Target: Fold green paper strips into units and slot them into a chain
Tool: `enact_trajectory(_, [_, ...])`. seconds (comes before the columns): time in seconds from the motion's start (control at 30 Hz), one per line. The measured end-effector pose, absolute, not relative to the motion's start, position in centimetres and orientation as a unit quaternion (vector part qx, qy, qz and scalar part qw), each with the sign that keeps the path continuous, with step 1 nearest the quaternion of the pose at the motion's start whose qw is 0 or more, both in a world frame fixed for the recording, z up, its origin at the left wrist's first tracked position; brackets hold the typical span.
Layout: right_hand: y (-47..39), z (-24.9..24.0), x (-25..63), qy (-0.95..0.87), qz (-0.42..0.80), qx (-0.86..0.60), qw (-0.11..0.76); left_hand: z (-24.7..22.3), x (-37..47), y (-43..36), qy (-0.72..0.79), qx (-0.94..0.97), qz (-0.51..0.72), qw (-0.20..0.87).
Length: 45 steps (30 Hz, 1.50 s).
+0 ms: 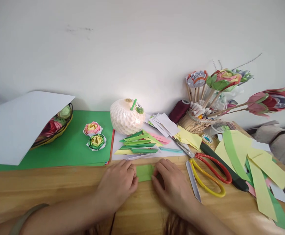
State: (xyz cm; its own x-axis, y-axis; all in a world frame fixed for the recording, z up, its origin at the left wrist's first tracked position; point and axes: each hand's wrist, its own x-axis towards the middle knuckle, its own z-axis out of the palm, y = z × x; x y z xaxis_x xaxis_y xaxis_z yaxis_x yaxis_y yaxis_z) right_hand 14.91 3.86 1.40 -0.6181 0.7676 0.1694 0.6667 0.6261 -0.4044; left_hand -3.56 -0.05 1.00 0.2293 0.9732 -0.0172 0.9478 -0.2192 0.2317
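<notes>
A light green piece of paper [144, 173] lies flat on the wooden table between my two hands. My left hand [120, 181], with a ring on one finger, has its curled fingers on the paper's left end. At the right end, my right hand [170, 181] grips the paper with bent fingers. Just beyond are folded green, yellow and pink paper strips [140, 142] on white sheets. Scissors with red and yellow handles [207, 192] lie to the right of my right hand, beside a narrow folded white strip [193, 180].
Left: green sheets [83, 156], two paper flowers [97, 142], a white sheet [27, 124] over a basket. A foam-netted round object [127, 118] stands behind. Right: a dark thread spool [179, 111], a basket of paper flowers [193, 123], a dark green-handled tool [235, 179], yellow cut paper [262, 189].
</notes>
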Motion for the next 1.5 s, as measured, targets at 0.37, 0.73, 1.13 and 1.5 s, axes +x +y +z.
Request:
enact_trajectory(0.37, [4.6,0.9,16.2,-0.869,0.248,-0.381,0.196,2.0,-3.8,-0.7,0.604,0.786,0.067,0.116])
enact_trajectory(0.73, [4.0,1.5,17.4,-0.959,0.004,-0.215,0.183,-0.4,-4.2,-0.7,0.427,0.873,0.221,-0.087])
enact_trajectory(1.13, [4.5,1.7,18.9,-0.973,0.03,-0.169,0.157,0.3,-5.6,-2.2,0.398,0.867,0.261,-0.15])
enact_trajectory(1.5, [3.8,2.2,18.6,-0.968,0.069,-0.139,0.198,0.7,-6.7,-2.5,0.41,0.878,0.228,-0.095])
